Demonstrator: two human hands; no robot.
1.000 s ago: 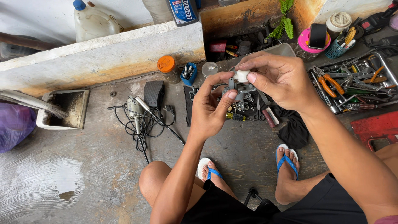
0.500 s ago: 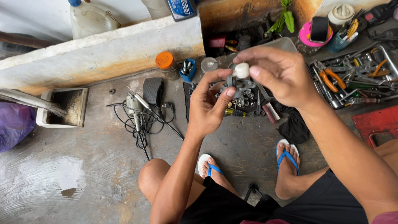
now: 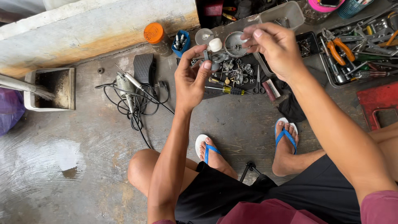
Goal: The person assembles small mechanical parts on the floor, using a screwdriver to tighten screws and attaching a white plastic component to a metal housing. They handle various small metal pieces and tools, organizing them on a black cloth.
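My left hand (image 3: 191,81) is raised over the floor and grips a small grey metal part with a white round knob (image 3: 214,45) on top, pinched between thumb and fingers. My right hand (image 3: 277,49) hovers a little to the right of that part and does not touch it. Its fingertips are curled close together above a round metal dish (image 3: 234,45). Whether they pinch something tiny is not visible. Below both hands lies a dark tray of small metal parts (image 3: 238,76) with a yellow-handled screwdriver (image 3: 226,89).
An orange-lidded jar (image 3: 155,35) and a blue cup of bits (image 3: 181,41) stand by the concrete step (image 3: 95,29). A corded rotary tool (image 3: 127,88), a black pedal (image 3: 144,68) and a dustpan (image 3: 49,89) lie left. At the right is a tool tray with orange pliers (image 3: 339,50) and a red box (image 3: 379,105).
My right hand has let go of the white knob and drawn away to the right. My left hand still holds the part. The camera has moved closer and tilted downward.
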